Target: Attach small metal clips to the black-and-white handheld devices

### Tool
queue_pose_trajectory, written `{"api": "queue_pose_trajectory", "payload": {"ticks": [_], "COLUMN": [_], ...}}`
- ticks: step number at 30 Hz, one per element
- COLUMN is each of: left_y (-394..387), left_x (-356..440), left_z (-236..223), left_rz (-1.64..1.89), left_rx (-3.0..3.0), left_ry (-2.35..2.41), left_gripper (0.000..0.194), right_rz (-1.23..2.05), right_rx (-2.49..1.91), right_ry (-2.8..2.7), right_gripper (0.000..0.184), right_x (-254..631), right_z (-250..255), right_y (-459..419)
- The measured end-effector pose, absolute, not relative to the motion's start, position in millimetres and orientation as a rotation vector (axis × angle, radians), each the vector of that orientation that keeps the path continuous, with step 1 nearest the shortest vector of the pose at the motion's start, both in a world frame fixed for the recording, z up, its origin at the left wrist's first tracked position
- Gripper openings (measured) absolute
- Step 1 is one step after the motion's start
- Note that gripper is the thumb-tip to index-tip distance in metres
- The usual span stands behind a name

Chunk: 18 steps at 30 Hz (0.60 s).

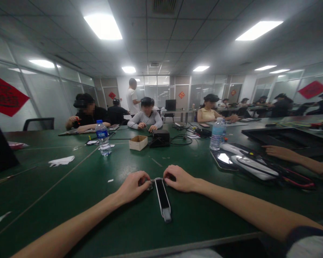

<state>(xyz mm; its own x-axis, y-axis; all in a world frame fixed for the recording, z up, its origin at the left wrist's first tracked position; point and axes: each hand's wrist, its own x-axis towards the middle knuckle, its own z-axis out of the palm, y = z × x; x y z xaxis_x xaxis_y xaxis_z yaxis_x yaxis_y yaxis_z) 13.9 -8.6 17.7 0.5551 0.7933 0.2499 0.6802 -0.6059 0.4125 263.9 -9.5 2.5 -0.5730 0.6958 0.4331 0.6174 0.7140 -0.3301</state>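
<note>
Where one narrow black panel in a pale frame (163,195) lies on the desk (118,222), the left hand (131,186) and the right hand (181,178) flank its far end, fingers bent toward thumbs; one small shiny piece (150,186) shows beside the left thumb, but I cannot tell whether either grips anything. Beyond stand one open-topped box (138,143), one black case (160,138) and three water bottles (102,138), two overlapping. The desk is green and seamed; five red diamond decorations (313,89) hang around the glass-partitioned room.
</note>
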Motion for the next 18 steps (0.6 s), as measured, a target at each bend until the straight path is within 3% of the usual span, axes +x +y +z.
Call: {"api": "queue_pose_trajectory", "payload": {"ticks": [18], "left_y": [-7.3], "left_x": [13.6], "left_z": [16.4], "left_rz": [0.532], "left_rx": [2.519], "left_ry": [1.219], "left_gripper": [0.028], "right_rz": [0.222], "right_rx": [-1.022], "right_ry": [-2.403], "right_gripper": [0.009], "right_x": [264.4], "right_z": [8.5], "right_y": [-13.2]}}
